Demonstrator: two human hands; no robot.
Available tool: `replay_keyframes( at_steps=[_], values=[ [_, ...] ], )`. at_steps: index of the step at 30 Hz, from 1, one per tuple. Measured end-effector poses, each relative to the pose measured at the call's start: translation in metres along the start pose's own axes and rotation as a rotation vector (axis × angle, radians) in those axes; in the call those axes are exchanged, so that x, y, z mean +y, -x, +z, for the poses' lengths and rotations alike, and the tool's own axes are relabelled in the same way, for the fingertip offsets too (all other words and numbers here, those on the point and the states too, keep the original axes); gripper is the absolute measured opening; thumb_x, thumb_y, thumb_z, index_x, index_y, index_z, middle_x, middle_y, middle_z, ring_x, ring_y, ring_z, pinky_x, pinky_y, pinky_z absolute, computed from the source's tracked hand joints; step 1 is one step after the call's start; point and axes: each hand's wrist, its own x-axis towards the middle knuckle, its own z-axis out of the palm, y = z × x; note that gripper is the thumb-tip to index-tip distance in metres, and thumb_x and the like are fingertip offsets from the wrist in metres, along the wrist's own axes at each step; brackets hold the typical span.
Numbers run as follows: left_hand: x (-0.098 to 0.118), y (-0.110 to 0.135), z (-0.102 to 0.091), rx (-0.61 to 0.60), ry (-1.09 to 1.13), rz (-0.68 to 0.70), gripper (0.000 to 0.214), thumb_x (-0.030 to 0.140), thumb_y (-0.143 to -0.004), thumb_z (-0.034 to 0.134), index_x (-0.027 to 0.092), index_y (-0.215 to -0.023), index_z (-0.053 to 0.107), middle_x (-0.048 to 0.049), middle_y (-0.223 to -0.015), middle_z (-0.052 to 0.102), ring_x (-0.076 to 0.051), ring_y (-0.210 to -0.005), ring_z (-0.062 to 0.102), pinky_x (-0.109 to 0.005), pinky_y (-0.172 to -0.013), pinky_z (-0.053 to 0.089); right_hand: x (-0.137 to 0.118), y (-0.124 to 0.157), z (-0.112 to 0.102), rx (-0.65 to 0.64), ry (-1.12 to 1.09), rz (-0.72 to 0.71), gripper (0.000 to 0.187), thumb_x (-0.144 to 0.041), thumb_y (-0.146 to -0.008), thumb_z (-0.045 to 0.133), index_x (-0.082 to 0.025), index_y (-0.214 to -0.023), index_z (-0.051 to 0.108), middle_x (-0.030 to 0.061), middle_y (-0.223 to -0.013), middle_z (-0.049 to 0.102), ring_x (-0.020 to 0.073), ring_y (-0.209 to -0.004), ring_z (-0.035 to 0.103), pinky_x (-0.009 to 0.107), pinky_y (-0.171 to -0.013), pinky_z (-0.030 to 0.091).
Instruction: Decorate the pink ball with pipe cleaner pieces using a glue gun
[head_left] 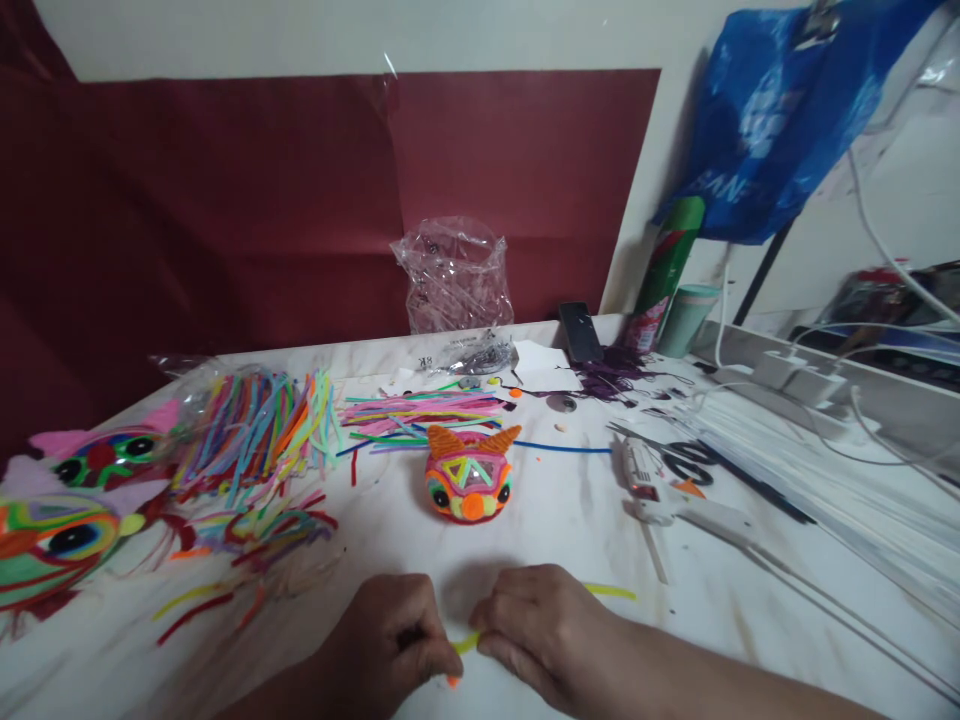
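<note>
Low in the head view, my left hand (394, 640) and my right hand (536, 625) rest on the white table (570, 520). Both are closed in a pinch on a yellow pipe cleaner (466, 643) that spans the gap between them. Its far end (611, 591) sticks out beyond my right hand. A small orange bit (453, 682) lies under my left fingertips. Just beyond my hands sits a small pipe-cleaner animal head (467, 478) with orange ears, facing me.
Loose coloured pipe cleaners (262, 430) spread over the left and middle. Two larger pipe-cleaner faces (67, 520) lie at the left edge. A glue gun (649, 480) and scissors (686, 462) lie on the right, beside white rods (825, 480). A clear bag (457, 275), phone (580, 332) and spray can (664, 275) stand at the back.
</note>
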Motion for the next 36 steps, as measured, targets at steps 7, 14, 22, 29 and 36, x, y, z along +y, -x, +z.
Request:
replay_keyframes(
  at_steps=[7, 14, 22, 29, 36],
  values=[
    [-0.0013, -0.0038, -0.0004, 0.007, -0.076, 0.081, 0.030, 0.026, -0.090, 0.046, 0.018, -0.064, 0.056, 0.0020, -0.055, 0.060, -0.007, -0.049, 0.055, -0.015, -0.049, 0.040, 0.0029, 0.0029, -0.0029, 0.020, 0.035, 0.043, 0.025, -0.017, -0.094, 0.035, -0.018, -0.075, 0.052, 0.0029, -0.065, 0.058, 0.0133, -0.058, 0.051, 0.024, -0.053, 0.038],
    [0.0027, -0.0010, 0.0026, 0.134, -0.222, 0.001, 0.025, 0.021, -0.085, 0.047, 0.019, -0.060, 0.047, 0.0047, -0.049, 0.055, -0.007, -0.042, 0.052, -0.015, -0.044, 0.037, -0.0014, 0.0056, 0.0015, 0.091, 0.088, 0.091, 0.027, -0.017, -0.093, 0.034, -0.018, -0.074, 0.052, 0.0018, -0.062, 0.059, 0.0115, -0.052, 0.050, 0.022, -0.049, 0.036],
    [0.0041, 0.0043, 0.0042, 0.100, -0.223, -0.078, 0.028, 0.023, -0.084, 0.046, 0.019, -0.056, 0.046, 0.0048, -0.045, 0.052, -0.007, -0.040, 0.050, -0.014, -0.042, 0.036, -0.0030, 0.0063, 0.0025, 0.133, 0.078, 0.136, 0.024, -0.018, -0.094, 0.035, -0.018, -0.079, 0.053, 0.0026, -0.066, 0.062, 0.0119, -0.054, 0.055, 0.021, -0.051, 0.039],
    [0.0062, -0.0003, 0.0040, 0.101, -0.114, -0.098, 0.026, 0.022, -0.084, 0.045, 0.019, -0.059, 0.050, 0.0042, -0.049, 0.054, -0.007, -0.044, 0.051, -0.014, -0.045, 0.039, 0.0005, 0.0030, 0.0018, 0.150, 0.016, 0.091, 0.024, -0.020, -0.096, 0.037, -0.017, -0.080, 0.055, 0.0030, -0.065, 0.061, 0.0122, -0.056, 0.055, 0.021, -0.054, 0.040],
    [0.0079, 0.0010, 0.0065, 0.096, -0.128, -0.149, 0.028, 0.025, -0.084, 0.046, 0.018, -0.057, 0.050, 0.0038, -0.047, 0.053, -0.007, -0.043, 0.049, -0.014, -0.045, 0.038, 0.0031, 0.0051, 0.0031, 0.201, 0.024, 0.119, 0.023, -0.020, -0.095, 0.037, -0.017, -0.082, 0.055, 0.0027, -0.066, 0.062, 0.0115, -0.056, 0.055, 0.020, -0.054, 0.040]
  ],
)
